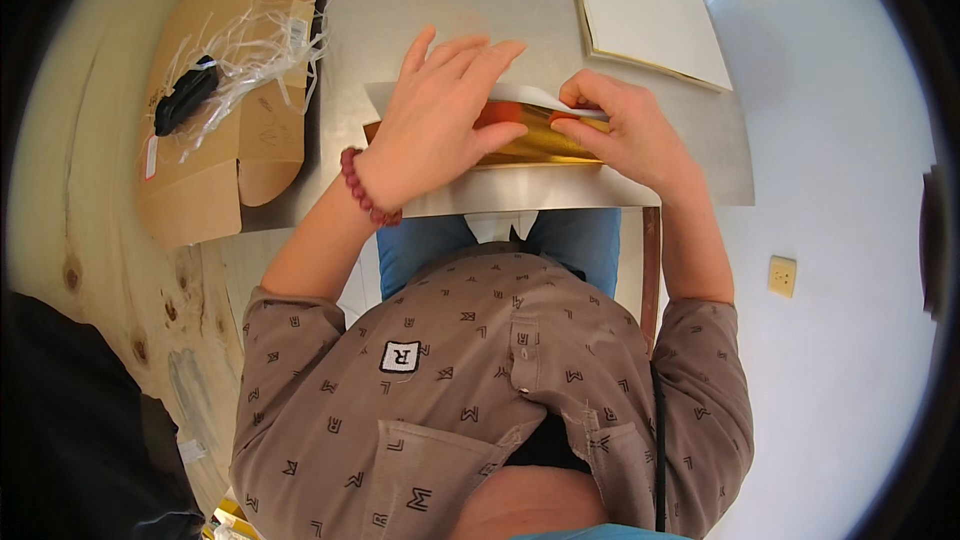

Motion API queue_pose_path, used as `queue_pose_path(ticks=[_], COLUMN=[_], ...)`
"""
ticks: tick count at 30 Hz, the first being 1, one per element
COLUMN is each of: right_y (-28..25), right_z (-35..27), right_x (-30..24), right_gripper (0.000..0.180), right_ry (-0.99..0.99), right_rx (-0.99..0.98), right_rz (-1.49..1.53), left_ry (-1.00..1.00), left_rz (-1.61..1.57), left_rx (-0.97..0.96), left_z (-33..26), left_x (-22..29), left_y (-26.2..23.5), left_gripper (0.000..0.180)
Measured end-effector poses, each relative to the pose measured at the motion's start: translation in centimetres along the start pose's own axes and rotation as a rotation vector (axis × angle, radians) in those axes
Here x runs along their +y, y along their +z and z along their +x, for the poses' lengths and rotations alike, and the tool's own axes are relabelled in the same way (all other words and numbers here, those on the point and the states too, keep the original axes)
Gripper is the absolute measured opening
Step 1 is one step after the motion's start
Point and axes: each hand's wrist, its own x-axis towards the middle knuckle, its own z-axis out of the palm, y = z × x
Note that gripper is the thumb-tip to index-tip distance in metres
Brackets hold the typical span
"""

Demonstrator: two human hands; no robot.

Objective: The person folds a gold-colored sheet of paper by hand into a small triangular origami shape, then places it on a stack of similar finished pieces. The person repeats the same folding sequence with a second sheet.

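I note right hand [637,133] pinching the gold-and-white sheet [545,146], which lies near the front edge of the table [520,25]; left hand [430,112] open over it, contact unclear to me.

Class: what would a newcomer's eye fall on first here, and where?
Likely the shiny gold sheet near the table's front edge, pinched by the right hand, with the left hand spread over its left part. Next, white strands and a black object on brown cardboard at the left.
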Motion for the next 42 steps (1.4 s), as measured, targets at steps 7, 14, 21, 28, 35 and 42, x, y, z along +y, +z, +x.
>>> queue_pose_path(ticks=[7,14,21,28,35,42], right_y=[-1.1,-1.8,-2.7,-2.8,-3.4,-3.7], right_z=[-0.3,-0.7,-0.9,-0.5,-0.6,-0.7], right_x=[0.4,-0.2,-1.3,-3.7,-6.6,-9.2], right_gripper=[0.057,0.034,0.014,0.01,0.008,0.005], right_ry=[-0.039,0.083,0.042,-0.077,-0.152,-0.238], right_rx=[0.425,0.358,0.3,0.34,0.451,0.441], right_rz=[0.352,0.64,0.608,0.418,0.403,0.326], left_ry=[-0.223,-0.336,-0.339,-0.172,-0.204,-0.131], left_rz=[-0.315,-0.49,-0.537,-0.56,-0.871,-1.057], left_rx=[-0.076,-0.049,-0.019,0.042,0.053,0.193], left_z=[0.8,0.0,-0.9,1.8,3.6,3.9], left_x=[-0.3,0.7,0.6,2.2,3.6,4.7], left_y=[-1.0,-2.2,-2.6,-2.4,-3.6,-4.1], left_gripper=[0.039,0.036,0.035,0.033,0.013,0.01])
